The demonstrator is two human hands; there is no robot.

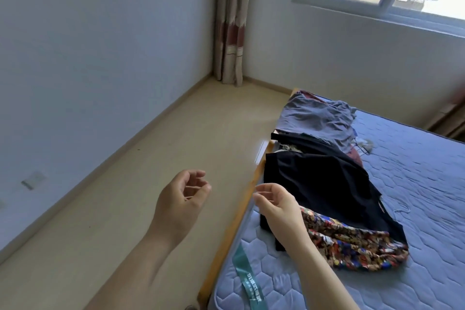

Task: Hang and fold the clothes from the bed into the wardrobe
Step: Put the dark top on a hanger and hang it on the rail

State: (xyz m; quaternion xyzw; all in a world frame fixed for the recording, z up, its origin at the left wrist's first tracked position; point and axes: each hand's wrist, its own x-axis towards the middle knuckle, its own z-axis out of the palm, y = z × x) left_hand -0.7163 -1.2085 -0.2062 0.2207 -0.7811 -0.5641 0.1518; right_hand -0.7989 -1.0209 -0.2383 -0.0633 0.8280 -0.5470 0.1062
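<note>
Mattress (415, 184) filled the right side, with clothes (314, 184) heaped along its left edge, likely kept within reach for sorting; no wardrobe showed. Left hand (181, 199) and right hand (279, 206) hovered near them, fingers loosely curled, holding nothing.

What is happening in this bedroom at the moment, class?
A person stands beside the bed with both hands raised and holding nothing. The left hand hovers over the floor; the right hand is at the bed's edge, close to a black garment. A grey garment lies beyond it and a multicoloured patterned garment nearer. All the clothes lie on the blue mattress; no wardrobe is in view.
</note>
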